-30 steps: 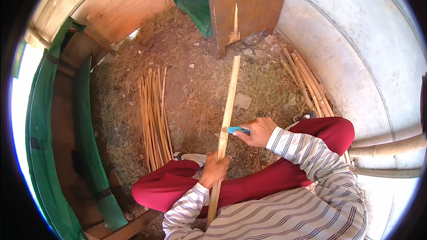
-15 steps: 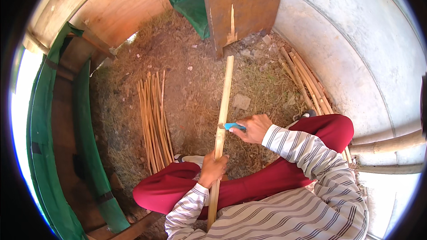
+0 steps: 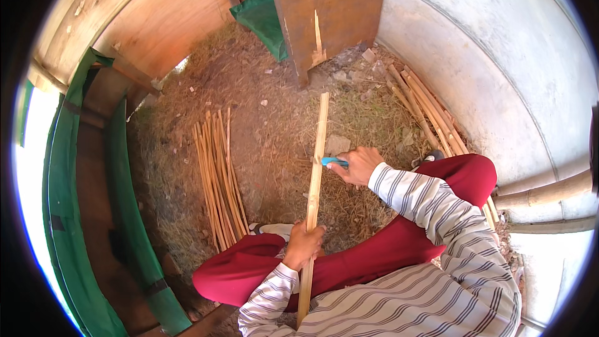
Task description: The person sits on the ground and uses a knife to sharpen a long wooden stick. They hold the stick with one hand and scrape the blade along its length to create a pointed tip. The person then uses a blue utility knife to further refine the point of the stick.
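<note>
Two hands work one long bamboo strip [image 3: 317, 168], which runs from the person's lap out over the straw-strewn ground [image 3: 274, 125], its far end pointing toward the brown wooden box [image 3: 331, 6]. Left hand [image 3: 304, 244] is wrapped in a closed fist around the strip's lower part, just above the red trousers [image 3: 349, 262]. Right hand [image 3: 357, 165] sits beside the strip at its middle, fingers curled tight around a blue-handled tool [image 3: 334, 161] whose tip meets the strip's edge; the blade itself is too small to make out. Left of the strip, well apart, lies a bundle of thin sticks [image 3: 218, 178]. Right of the strip, thicker bamboo poles [image 3: 424, 103] lie along the pale curved wall [image 3: 499, 62].
</note>
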The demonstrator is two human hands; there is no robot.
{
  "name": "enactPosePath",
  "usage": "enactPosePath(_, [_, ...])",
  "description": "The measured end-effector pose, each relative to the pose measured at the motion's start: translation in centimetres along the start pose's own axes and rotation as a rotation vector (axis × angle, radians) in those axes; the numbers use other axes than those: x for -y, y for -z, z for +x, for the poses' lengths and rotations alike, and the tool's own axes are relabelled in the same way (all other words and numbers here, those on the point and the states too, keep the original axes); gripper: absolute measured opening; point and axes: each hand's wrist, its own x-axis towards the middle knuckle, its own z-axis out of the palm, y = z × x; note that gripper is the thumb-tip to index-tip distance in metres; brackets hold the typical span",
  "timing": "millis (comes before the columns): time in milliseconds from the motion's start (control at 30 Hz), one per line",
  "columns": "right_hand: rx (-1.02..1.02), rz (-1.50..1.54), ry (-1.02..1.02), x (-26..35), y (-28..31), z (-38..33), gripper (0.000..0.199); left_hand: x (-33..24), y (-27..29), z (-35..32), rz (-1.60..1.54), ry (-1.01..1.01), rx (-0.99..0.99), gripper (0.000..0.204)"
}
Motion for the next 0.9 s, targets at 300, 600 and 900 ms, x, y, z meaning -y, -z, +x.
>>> enactPosePath(300, [-0.076, 0.006, -0.283, -6.5, 1.2, 3.4, 0.058, 0.4, -0.3, -3.5, 0.017, 0.058, 0.112, 0.014])
enactPosePath(600, [-0.226, 0.429, -0.417, -6.8, 5.0, 3.9, 0.064, -0.9, 1.7, -4.1, -0.095, 0.215, 0.233, 0.021])
enactPosePath(900, [0.190, 0.904, 0.102, 0.4, -0.2, -2.4, 0.037, -1.7, 3.1, -0.1, -0.293, 0.197, 0.417, 0.025])
